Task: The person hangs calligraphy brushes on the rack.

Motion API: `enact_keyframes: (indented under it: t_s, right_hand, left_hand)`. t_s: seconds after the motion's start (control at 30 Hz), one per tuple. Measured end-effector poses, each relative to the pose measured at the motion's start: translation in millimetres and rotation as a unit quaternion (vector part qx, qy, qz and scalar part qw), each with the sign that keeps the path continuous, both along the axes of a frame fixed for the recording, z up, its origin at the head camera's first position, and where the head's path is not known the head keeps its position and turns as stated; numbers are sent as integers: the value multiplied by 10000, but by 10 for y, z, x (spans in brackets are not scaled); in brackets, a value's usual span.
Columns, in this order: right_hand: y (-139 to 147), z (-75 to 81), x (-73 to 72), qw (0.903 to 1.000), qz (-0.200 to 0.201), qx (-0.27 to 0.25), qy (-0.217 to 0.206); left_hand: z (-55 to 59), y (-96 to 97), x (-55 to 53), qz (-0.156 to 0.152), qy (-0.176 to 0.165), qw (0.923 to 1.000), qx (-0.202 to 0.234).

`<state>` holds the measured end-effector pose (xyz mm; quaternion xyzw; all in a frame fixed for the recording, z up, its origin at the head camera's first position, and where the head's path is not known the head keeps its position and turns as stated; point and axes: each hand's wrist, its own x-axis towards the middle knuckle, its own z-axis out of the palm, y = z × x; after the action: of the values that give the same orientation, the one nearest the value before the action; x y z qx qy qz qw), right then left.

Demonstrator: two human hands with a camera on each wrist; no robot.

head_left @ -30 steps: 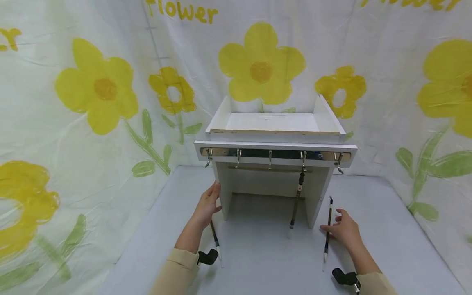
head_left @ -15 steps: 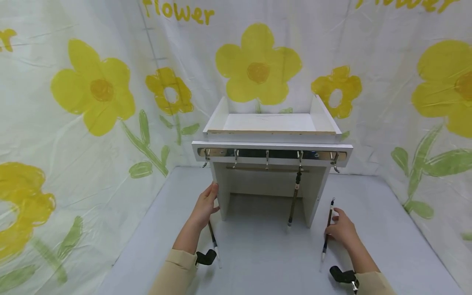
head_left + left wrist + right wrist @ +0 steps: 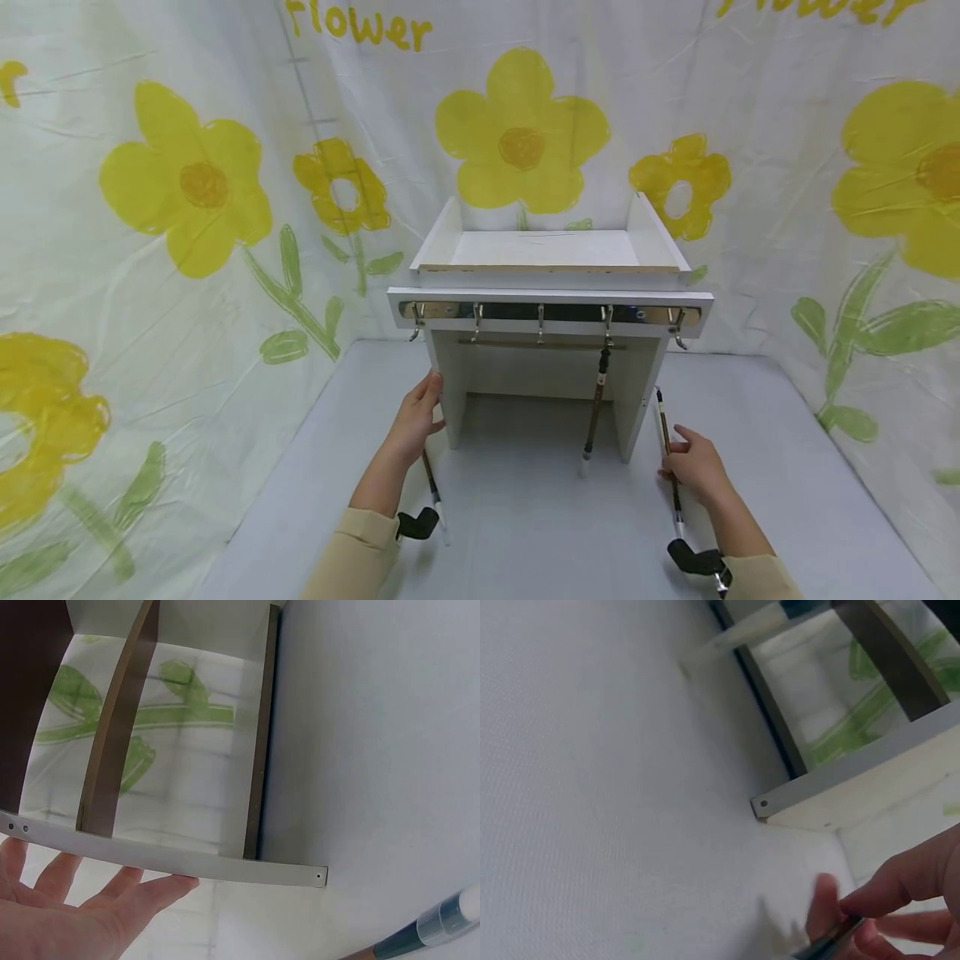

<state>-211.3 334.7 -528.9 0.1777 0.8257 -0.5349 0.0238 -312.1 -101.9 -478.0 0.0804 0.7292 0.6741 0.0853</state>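
A white wooden stand (image 3: 551, 298) carries a metal strip with several hooks (image 3: 541, 323). My left hand (image 3: 414, 419) rests against its left side panel; in the left wrist view the fingertips (image 3: 176, 885) touch the panel's outer side. To the right of the stand, my right hand (image 3: 697, 467) pinches a calligraphy brush (image 3: 664, 423) between thumb and fingers, its loop end pointing up and away, its white-tipped end partly behind the wrist camera. Another calligraphy brush (image 3: 597, 400) hangs from a hook right of the middle. In the right wrist view the held brush (image 3: 826, 946) shows only in part.
A third brush (image 3: 433, 482) lies on the white table (image 3: 540, 533) by my left wrist, partly hidden. Behind everything hangs a white curtain (image 3: 420, 108) with yellow flowers. The stand's top is an open tray with raised sides (image 3: 438, 233).
The brush in my right hand has turned, its loop end swinging left toward the stand and its tip end right. My left hand stays on the panel. The head view has shifted slightly right.
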Motion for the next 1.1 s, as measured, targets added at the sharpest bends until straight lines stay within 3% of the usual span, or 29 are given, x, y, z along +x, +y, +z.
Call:
enact_keyframes:
  t_s: [0.4, 0.63, 1.1]
  right_hand:
    - [-54, 115, 47, 9969, -16, -692, 368]
    - [-112, 251, 137, 9964, 131, -589, 602]
    - [-248, 643, 293, 9912, -6, -336, 1283]
  left_hand:
    - [15, 5, 22, -54, 2, 9999, 141]
    - [-7, 13, 17, -30, -45, 10000, 71]
    - [-2, -8, 7, -33, 12, 10000, 53]
